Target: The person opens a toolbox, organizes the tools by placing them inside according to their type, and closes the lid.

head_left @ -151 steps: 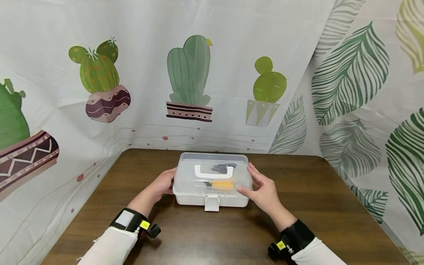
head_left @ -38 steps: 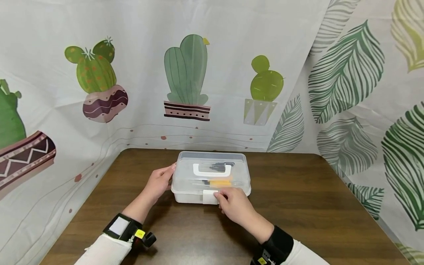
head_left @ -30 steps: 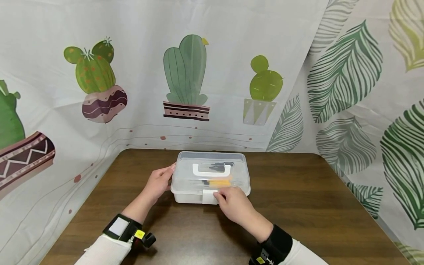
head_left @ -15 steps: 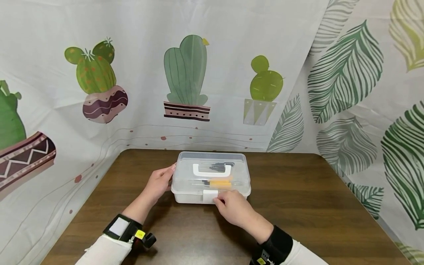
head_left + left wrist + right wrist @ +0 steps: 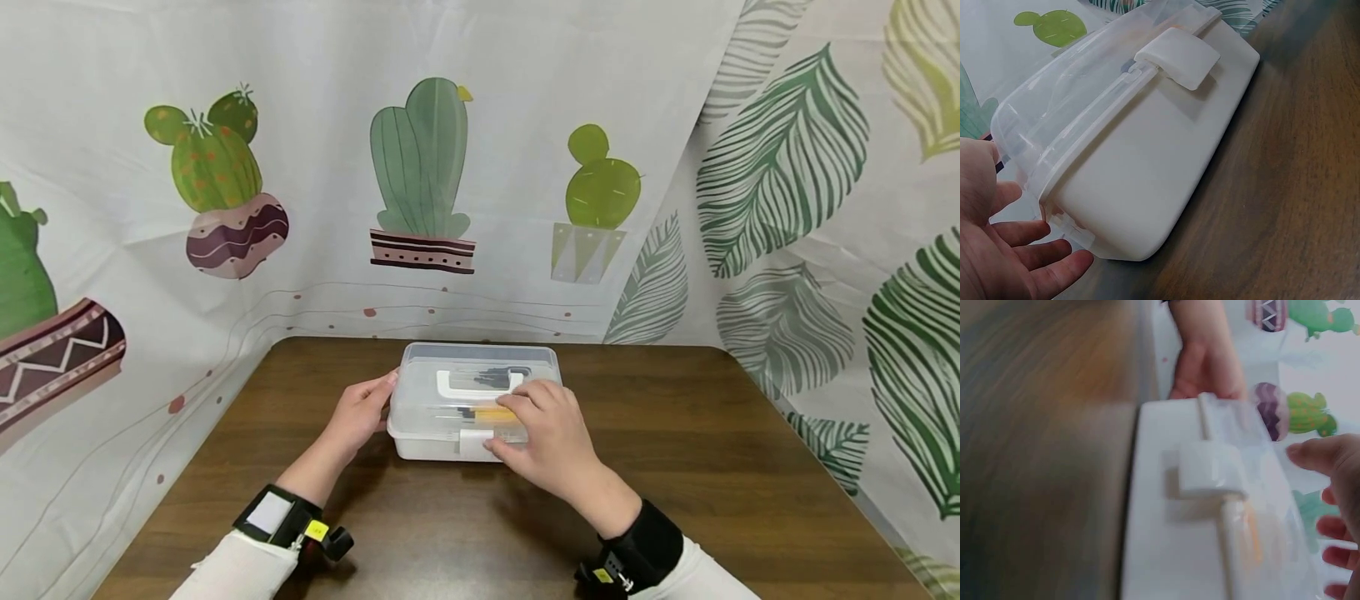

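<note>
A white plastic storage box [image 5: 427, 448] with a clear lid [image 5: 420, 392] sits on the table, its lid down. Through the lid show dark slim items [image 5: 498, 377] and yellow-handled ones [image 5: 483, 414]. On the box front is a white latch [image 5: 1179, 56], standing a little off the wall in the left wrist view. My left hand [image 5: 360, 417] rests against the box's left end, fingers extended along it. Over the lid's front right part is my right hand [image 5: 551, 433], fingers loosely spread and holding nothing, thumb beside the latch. The white carry handle [image 5: 468, 392] lies partly behind its fingers.
The brown wooden table [image 5: 420, 533] reaches around the box on all sides. Behind it hangs a white cloth [image 5: 322, 208] printed with cacti, and a leaf-patterned cloth [image 5: 787, 192] covers the right side. Each wrist wears a black strap with a small camera.
My right hand went from the box's right side to the latch, then lifted off and spread over the lid. The latch, sticking out earlier, now lies nearer the front. My left hand stays put.
</note>
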Tool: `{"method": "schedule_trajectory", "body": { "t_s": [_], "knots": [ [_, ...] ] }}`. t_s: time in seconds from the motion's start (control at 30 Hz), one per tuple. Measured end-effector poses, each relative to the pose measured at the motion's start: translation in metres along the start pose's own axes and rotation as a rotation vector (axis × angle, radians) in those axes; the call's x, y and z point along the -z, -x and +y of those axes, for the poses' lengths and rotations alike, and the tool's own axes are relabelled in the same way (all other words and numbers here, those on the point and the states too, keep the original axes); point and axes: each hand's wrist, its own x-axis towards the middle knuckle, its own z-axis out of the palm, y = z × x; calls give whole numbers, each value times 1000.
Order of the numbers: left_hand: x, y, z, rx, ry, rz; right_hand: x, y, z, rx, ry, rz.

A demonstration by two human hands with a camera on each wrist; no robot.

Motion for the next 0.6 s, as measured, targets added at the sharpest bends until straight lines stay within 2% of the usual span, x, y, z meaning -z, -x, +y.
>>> {"method": "schedule_trajectory", "body": {
  "t_s": [0.13, 0.2, 0.33, 0.6],
  "knots": [
    [1, 0, 0, 3, -3, 1, -10, 5, 0, -102, 93, -201],
    [1, -1, -1, 4, 2, -2, -13, 7, -1, -145, 118, -265],
    [1, -2, -3, 5, 10, -2, -18, 10, -2, -161, 159, -261],
    [-1, -1, -2, 6, 19, 3, -23, 12, 0, -136, 196, -227]
  ]
}}
